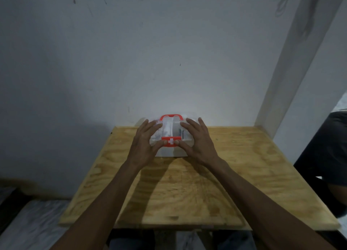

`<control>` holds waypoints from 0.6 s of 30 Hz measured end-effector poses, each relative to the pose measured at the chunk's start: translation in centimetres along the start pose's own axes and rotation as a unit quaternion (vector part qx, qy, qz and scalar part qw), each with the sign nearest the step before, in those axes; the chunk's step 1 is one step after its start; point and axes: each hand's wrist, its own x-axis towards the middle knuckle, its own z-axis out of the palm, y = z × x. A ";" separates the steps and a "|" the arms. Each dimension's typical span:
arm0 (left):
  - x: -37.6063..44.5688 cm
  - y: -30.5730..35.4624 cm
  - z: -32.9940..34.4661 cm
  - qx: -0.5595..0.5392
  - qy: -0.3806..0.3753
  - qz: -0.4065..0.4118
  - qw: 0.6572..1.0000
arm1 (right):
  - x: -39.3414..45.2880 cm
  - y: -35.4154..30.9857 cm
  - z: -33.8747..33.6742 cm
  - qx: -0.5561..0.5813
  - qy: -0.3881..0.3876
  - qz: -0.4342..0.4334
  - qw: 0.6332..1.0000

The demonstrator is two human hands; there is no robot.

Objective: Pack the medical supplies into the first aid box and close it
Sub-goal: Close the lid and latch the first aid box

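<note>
Near edge: both forearms come in from bottom of view, reaching fwd over the plywood surface point(197, 189), which is bare wood w/ visible grain; a thinner strip of ply sticks out at its near-left corner.

Mid-surface, toward the far edge: clear plastic first aid box point(170, 150), lid down on it, sitting flat on the surface. Red latch point(170, 141) w/ white cross on the near side of the lid, centred. Contents seen thru the lid only as blurry pale & dark shapes, can't tell what they are.

Left hand point(145, 142) lies on the left part of the lid, fingers spread & nearly straight across the top, thumb pressing the left end of the latch. Right hand point(197, 142) mirrors it on the right part, fingers spread flat over the lid, thumb on the right end of the latch. Neither hand curls round anything; both press flat.

Far side of box: red carry handle point(171, 116), arching up behind the lid, between the two sets of fingertips.

Beyond: grey-white wall point(131, 62) right behind the surface, w/ a pale pillar point(293, 71) slanting up at far right. Right edge: dark-clothed person point(326, 155), partly in view.
</note>
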 end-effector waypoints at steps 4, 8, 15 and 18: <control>0.4 0.2 0.2 0.017 0.006 -0.038 0.999 | 0.5 -0.3 -0.3 0.039 -0.008 0.052 0.998; 0.6 -0.1 0.3 0.008 0.011 -0.046 0.999 | 0.6 -0.1 -0.1 0.052 -0.005 0.061 0.997; 0.5 -0.9 1.0 -0.010 0.023 -0.042 0.999 | 0.2 0.2 0.9 0.045 0.029 0.048 0.997; 1.0 -1.3 1.0 -0.008 0.019 -0.045 0.999 | 0.7 0.4 1.0 0.044 0.027 0.048 0.998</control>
